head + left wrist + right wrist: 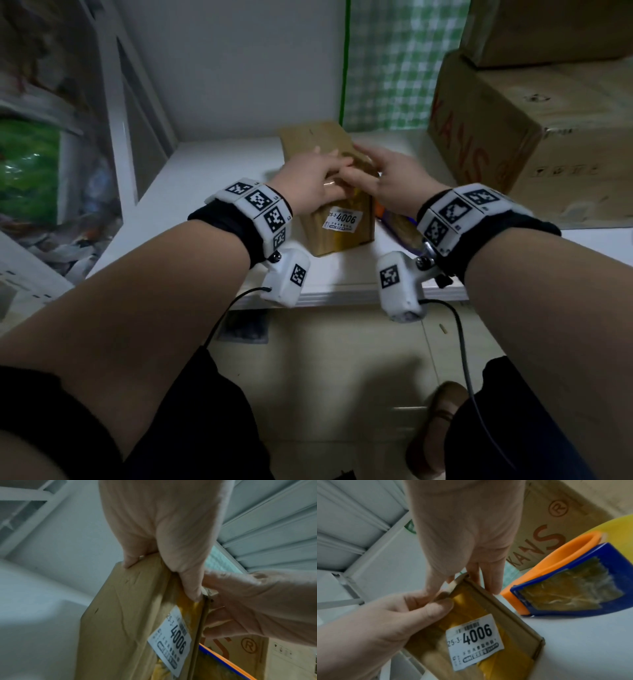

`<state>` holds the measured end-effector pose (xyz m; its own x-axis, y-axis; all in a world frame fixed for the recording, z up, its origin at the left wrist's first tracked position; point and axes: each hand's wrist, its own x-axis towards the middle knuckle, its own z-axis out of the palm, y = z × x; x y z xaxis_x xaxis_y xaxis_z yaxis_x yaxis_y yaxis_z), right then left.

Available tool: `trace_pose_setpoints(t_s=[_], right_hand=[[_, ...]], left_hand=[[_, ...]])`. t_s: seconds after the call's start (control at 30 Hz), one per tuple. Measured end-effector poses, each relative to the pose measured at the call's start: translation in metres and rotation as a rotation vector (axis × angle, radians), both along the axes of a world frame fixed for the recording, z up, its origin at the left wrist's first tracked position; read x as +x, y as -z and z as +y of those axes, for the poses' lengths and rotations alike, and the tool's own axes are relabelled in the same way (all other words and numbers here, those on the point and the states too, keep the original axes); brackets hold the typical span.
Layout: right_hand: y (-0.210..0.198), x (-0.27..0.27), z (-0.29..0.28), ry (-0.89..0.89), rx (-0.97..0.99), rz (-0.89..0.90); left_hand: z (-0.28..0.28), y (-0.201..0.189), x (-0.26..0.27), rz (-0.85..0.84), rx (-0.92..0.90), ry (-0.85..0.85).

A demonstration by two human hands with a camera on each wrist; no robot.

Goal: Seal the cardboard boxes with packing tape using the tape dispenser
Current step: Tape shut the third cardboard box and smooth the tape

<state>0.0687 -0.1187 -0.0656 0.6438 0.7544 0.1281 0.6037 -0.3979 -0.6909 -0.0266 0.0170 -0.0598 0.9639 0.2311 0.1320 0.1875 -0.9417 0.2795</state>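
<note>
Your left hand [308,178] and right hand [399,178] pinch the top edge of the cardboard box [342,236]; it likely handles light, stiff and tape-slick, so grip its bare corners

Room left; tape dispenser [565,582], cartons [548,137] right.

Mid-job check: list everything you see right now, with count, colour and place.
small box: 1, brown with yellow tape and a white label, centre of the table
tape dispenser: 1, orange and blue, on the table right of the small box
large boxes: 2, brown, stacked at far right
table: 1, white
checked cloth: 1, green and white, behind
left hand: grips the small box's top
right hand: holds its right top edge
</note>
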Motion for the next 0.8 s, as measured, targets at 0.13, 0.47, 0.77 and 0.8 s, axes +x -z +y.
trace_pose_setpoints(t_s=[0.13,0.47,0.77,0.8], right_hand=[[0.005,0.002,0.003,0.033,-0.087,-0.036],[-0.004,-0.010,-0.005,0.090,-0.146,-0.216],[-0.001,-0.028,-0.010,0.101,-0.141,-0.278],[-0.001,-0.029,-0.010,0.103,-0.149,-0.281]], left_hand=[[-0.005,-0.001,0.002,0.017,0.086,-0.051],[-0.010,-0.005,-0.007,0.102,0.162,-0.032],[-0.011,-0.008,-0.025,0.092,0.227,-0.052],[-0.012,-0.007,-0.025,0.103,0.230,-0.051]])
